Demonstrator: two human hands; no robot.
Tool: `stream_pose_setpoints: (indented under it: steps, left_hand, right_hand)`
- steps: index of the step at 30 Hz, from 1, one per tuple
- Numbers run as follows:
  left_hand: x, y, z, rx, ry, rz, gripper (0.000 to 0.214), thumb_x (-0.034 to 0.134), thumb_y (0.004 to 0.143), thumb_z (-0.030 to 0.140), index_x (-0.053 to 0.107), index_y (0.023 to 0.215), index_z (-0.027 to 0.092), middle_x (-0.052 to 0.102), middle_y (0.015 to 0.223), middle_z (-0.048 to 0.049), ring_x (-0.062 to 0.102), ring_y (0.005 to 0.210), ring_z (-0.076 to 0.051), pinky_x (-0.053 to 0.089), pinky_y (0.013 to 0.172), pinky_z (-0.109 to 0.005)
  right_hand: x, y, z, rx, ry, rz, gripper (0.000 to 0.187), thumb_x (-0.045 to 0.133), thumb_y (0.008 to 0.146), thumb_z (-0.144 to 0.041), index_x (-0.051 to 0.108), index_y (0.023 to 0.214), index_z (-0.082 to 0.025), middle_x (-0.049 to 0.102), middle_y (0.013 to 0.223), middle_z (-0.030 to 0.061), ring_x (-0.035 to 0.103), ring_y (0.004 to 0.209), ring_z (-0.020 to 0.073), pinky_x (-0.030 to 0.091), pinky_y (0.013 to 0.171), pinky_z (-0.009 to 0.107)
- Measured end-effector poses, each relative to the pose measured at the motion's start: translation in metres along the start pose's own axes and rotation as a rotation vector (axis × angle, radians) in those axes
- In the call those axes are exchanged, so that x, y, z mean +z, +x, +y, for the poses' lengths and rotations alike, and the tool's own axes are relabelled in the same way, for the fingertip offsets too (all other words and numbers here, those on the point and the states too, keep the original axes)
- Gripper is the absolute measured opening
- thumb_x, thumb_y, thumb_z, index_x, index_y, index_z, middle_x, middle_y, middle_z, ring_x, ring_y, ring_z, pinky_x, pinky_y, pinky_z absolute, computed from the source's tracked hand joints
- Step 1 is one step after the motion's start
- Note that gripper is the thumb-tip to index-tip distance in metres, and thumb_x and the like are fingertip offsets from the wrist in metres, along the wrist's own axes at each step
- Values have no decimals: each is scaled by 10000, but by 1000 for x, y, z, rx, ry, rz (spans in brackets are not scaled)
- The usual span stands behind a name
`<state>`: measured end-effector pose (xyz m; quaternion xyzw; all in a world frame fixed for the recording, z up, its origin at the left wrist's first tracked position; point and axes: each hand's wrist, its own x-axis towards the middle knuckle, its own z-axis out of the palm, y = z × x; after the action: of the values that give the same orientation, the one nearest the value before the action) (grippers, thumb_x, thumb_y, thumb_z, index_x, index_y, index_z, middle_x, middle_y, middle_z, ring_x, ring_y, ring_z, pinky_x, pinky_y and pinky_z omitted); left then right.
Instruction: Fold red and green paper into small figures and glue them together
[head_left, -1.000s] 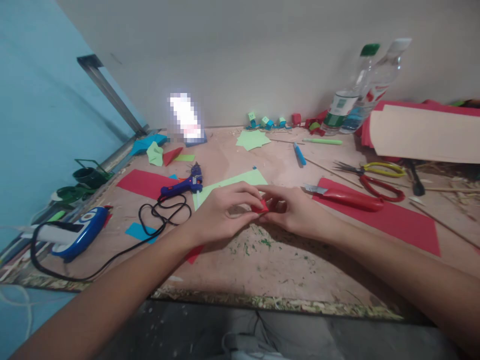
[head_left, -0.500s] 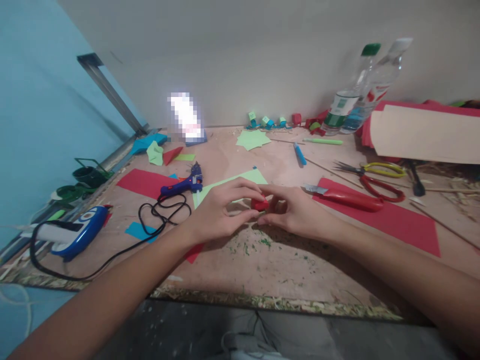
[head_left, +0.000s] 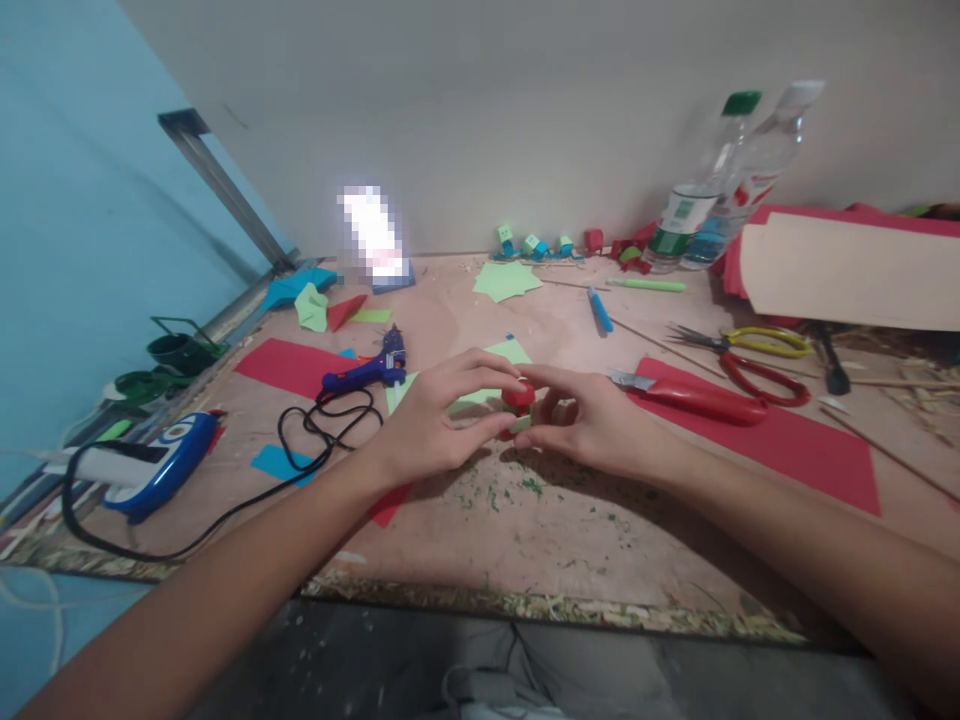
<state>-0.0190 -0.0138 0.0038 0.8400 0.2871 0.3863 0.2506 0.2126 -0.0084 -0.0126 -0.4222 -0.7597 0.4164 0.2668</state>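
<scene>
My left hand (head_left: 435, 420) and my right hand (head_left: 592, 420) meet over the middle of the wooden table (head_left: 570, 540). Both pinch a small red folded paper piece (head_left: 518, 398) between thumb and fingertips, a little above the table. A light green paper sheet (head_left: 480, 375) lies just behind my left hand. Part of the red piece is hidden by my fingers.
A blue glue gun (head_left: 367, 368) with a black cord (head_left: 300, 450) lies left of my hands. A red utility knife (head_left: 690, 395) on red paper (head_left: 795, 445) and scissors (head_left: 750, 355) lie right. Two bottles (head_left: 705, 200) stand at the back wall. Small paper shapes (head_left: 536, 244) line the wall.
The red paper piece has gone from flat between my fingertips to rolled up and slightly higher. Both hands stay in about the same place.
</scene>
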Motion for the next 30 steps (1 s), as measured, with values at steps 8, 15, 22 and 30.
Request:
stream_pose_setpoints:
  steps: [8, 15, 22, 30]
  left_hand:
    - [1, -1, -1, 3, -29, 3, 209, 753, 915, 87, 768, 1106, 173, 754, 1178, -110, 728, 1114, -208, 566, 1008, -358]
    - [7, 0, -3, -48, -90, -27, 174, 747, 911, 75, 788, 1056, 161, 770, 1106, -101, 725, 1051, -204, 568, 970, -343]
    - [10, 1, -3, -182, -227, 24, 191, 726, 902, 94, 793, 1070, 154, 730, 1131, -94, 720, 1003, -178, 600, 857, -268]
    - [14, 3, 1, -245, -284, 33, 106, 768, 871, 174, 834, 953, 183, 773, 1117, -88, 715, 1060, -218, 559, 979, -324]
  right_hand:
    - [1, 0, 3, -28, -35, 20, 627, 842, 847, -334, 683, 1445, -237, 677, 750, -28, 563, 583, 121, 468, 620, 263]
    - [2, 0, -1, -5, 13, -20, 629, 787, 846, -305, 670, 1454, -193, 779, 958, 54, 652, 700, 167, 510, 627, 284]
    - [3, 4, 8, 27, 110, -18, 622, 791, 840, -361, 678, 1438, -230, 813, 1043, 73, 717, 767, 216, 577, 699, 345]
    - [0, -1, -14, 33, 134, -115, 687, 849, 777, -283, 663, 1435, -223, 821, 1059, 61, 761, 847, 224, 599, 726, 318]
